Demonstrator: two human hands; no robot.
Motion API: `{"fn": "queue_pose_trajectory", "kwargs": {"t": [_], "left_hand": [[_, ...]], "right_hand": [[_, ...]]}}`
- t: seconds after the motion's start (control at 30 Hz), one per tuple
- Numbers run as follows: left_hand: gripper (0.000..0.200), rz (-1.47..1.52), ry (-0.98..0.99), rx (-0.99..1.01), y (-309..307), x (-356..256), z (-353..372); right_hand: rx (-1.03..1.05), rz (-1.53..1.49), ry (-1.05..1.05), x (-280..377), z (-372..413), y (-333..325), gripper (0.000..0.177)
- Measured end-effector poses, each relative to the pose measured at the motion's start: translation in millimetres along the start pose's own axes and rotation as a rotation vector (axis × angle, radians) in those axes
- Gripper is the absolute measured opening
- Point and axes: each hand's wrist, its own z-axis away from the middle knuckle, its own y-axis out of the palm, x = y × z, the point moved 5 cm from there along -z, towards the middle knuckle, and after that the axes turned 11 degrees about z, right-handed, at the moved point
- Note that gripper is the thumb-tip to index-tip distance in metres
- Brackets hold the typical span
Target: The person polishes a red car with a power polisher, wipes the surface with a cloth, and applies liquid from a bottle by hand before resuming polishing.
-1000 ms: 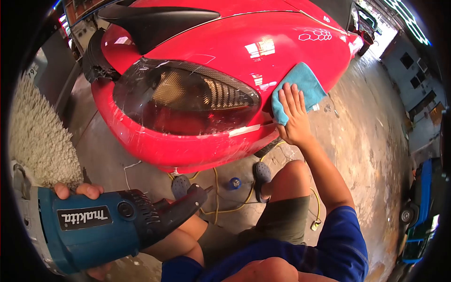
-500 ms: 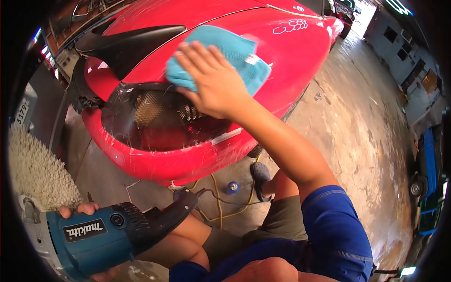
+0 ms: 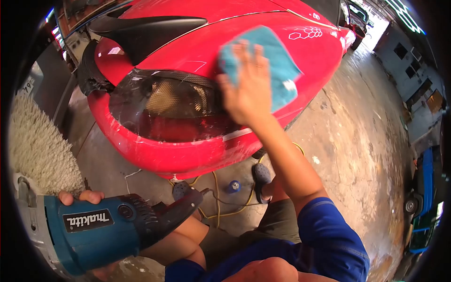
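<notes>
My right hand point(image 3: 249, 91) lies flat with fingers stretched out on a light-blue microfiber cloth point(image 3: 283, 70), pressing it to the red car body point(image 3: 197, 49) above the headlight point(image 3: 162, 101). Motion slightly blurs the hand and cloth. At lower left my left hand point(image 3: 83, 197) is wrapped around a teal Makita polisher point(image 3: 101, 237). Only some of its fingertips show over the top of the housing; the rest is largely hidden. The polisher's shaggy cream wool pad point(image 3: 44, 145) faces away from me. White smears mark the red bumper point(image 3: 183, 157).
A yellow cord point(image 3: 218, 199) winds over the concrete floor point(image 3: 347, 141) near my feet, beside a small blue round object point(image 3: 234, 186). A black curved trim piece point(image 3: 150, 30) rises from the car. To the right stands a blue vehicle point(image 3: 425, 181).
My right hand and the cloth have slid to the right across the red panel. The view has shifted slightly; my left hand still holds the polisher at lower left.
</notes>
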Motion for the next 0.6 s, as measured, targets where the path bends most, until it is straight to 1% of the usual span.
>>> {"fn": "queue_pose_trajectory", "kwargs": {"t": [0.03, 0.07, 0.13, 0.23, 0.4, 0.47, 0.5, 0.53, 0.6], "left_hand": [[0.124, 0.014, -0.014, 0.011, 1.5, 0.2, -1.8], [0.124, 0.027, -0.028, 0.022, 2.9, 0.4, -3.6], [0.124, 0.009, -0.008, 0.036, 1.6, 0.2, -5.1], [0.123, -0.108, 0.055, -0.013, -5.0, -0.1, -2.8], [0.123, -0.132, 0.089, -0.076, -0.9, 2.0, -1.0], [0.123, -0.132, 0.102, -0.103, -0.5, 0.5, 1.0], [0.124, -0.133, 0.106, -0.110, -0.2, -0.5, 1.4], [0.124, -0.133, 0.110, -0.115, -0.5, -1.3, 1.8], [0.124, -0.148, 0.124, -0.064, -3.5, -3.6, 2.9]], "right_hand": [[0.032, 0.004, -0.103, 24.4, -9.2, 3.6, 0.079], [0.032, 0.018, -0.198, 44.9, -17.2, 6.2, 0.079], [0.060, 0.014, -0.289, 61.3, -25.1, 9.2, 0.077], [0.053, -0.032, -0.254, 25.1, -17.8, 0.5, 0.075], [-0.004, 0.052, 0.074, -93.8, 32.9, -20.8, 0.067], [-0.078, 0.028, 0.189, -136.2, 60.5, -5.3, 0.067], [-0.088, -0.034, 0.235, -136.3, 66.5, -5.2, 0.071], [-0.092, -0.021, 0.253, -130.9, 62.7, -1.4, 0.071], [-0.096, 0.010, 0.295, -105.7, 51.8, 7.3, 0.072]]}}
